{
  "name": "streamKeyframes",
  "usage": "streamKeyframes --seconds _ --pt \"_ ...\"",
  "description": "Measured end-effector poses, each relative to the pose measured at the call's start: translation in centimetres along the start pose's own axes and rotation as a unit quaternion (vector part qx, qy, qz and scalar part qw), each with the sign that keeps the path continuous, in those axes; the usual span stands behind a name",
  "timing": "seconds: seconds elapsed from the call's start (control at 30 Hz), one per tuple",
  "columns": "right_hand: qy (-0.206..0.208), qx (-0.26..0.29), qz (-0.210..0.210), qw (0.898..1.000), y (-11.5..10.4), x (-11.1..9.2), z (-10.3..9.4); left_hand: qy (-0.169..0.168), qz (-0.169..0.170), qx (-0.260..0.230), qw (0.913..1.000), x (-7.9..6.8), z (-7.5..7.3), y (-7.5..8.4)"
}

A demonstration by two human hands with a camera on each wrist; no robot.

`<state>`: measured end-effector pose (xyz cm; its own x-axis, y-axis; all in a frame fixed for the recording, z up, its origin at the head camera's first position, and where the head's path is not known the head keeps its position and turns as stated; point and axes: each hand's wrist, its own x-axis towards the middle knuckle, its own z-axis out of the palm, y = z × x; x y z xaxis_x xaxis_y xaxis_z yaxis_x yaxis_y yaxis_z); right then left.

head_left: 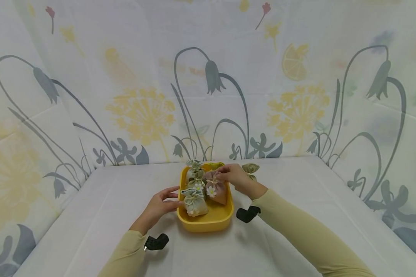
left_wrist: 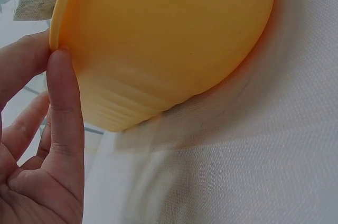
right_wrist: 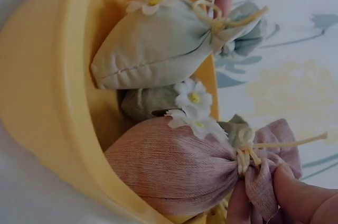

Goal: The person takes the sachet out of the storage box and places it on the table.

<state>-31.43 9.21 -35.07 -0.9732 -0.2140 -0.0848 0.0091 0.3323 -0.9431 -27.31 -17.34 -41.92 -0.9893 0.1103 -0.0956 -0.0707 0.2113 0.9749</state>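
Note:
A yellow plastic basin (head_left: 205, 226) stands on the table with several small drawstring cloth pouches in it. At its left rim, my left hand (head_left: 161, 202) pinches the edge between thumb and finger, seen close in the left wrist view. My right hand (head_left: 238, 177) pinches the gathered top of a pink pouch (right_wrist: 169, 168), which leans in the basin's right side. White cloth flowers decorate the pouches. A pale green-blue pouch (right_wrist: 153, 49) lies at the front left of the basin, and a dark green pouch (right_wrist: 148, 102) is partly hidden behind it.
Another olive-green pouch (head_left: 250, 168) shows beyond my right hand, mostly hidden by it. A white cloth covers the table (head_left: 107, 200). Behind it hangs a flower-printed curtain (head_left: 228, 115). Black wrist cameras (head_left: 248, 214) sit under both wrists.

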Motion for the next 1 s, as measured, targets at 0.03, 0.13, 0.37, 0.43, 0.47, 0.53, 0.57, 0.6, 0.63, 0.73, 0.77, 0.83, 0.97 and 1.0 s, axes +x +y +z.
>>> streamKeyframes --seconds 0.03,0.13,0.37,0.43,0.47,0.53,0.57,0.6,0.63,0.73,0.77,0.83,0.97,1.0 --pt "0.001 0.0 -0.01 1.0 -0.2 -0.3 -0.1 0.0 0.0 -0.001 1.0 0.0 0.1 0.0" --pt "0.007 -0.001 -0.041 0.999 -0.5 -1.2 -0.7 -0.004 0.002 0.001 1.0 0.1 0.3 0.1" --pt "-0.004 0.037 -0.093 0.995 -0.9 -3.5 -1.7 -0.009 0.002 0.003 1.0 0.0 0.5 0.2" --pt "-0.005 0.046 -0.095 0.994 -1.1 -4.3 -1.7 -0.008 0.004 0.008 0.9999 -0.1 0.4 0.2" --pt "-0.006 0.048 -0.095 0.994 -1.2 -4.6 -1.8 -0.006 0.004 0.011 0.9999 -0.2 0.3 0.2" --pt "-0.004 0.055 -0.092 0.994 -1.3 -5.4 -1.8 -0.003 0.001 0.017 0.9999 -0.4 0.2 0.2" --pt "-0.006 0.055 -0.089 0.994 -1.3 -5.8 -1.8 -0.001 0.0 0.019 0.9998 -0.5 0.2 0.1" --pt "-0.008 0.055 -0.089 0.995 -1.3 -6.2 -1.9 0.0 -0.001 0.02 0.9998 -0.5 0.2 0.1" --pt "-0.011 0.051 -0.09 0.995 -1.2 -6.6 -2.1 0.0 -0.002 0.02 0.9998 -0.6 0.2 0.0" --pt "-0.01 0.044 -0.09 0.995 -0.8 -7.7 -2.8 -0.008 -0.001 0.015 0.9999 -0.5 0.2 0.0" --pt "-0.009 0.039 -0.093 0.995 -0.7 -8.0 -3.1 -0.01 0.0 0.016 0.9998 -0.4 0.2 0.0" --pt "-0.006 0.038 -0.101 0.994 -0.5 -8.6 -3.6 -0.01 0.005 0.018 0.9998 -0.4 0.2 0.2" --pt "-0.004 0.038 -0.105 0.994 0.3 -9.6 -4.6 -0.008 0.004 0.021 0.9997 -0.2 0.1 0.4" --pt "-0.002 0.04 -0.105 0.994 0.5 -9.9 -4.8 -0.009 0.003 0.02 0.9998 -0.2 0.1 0.5"
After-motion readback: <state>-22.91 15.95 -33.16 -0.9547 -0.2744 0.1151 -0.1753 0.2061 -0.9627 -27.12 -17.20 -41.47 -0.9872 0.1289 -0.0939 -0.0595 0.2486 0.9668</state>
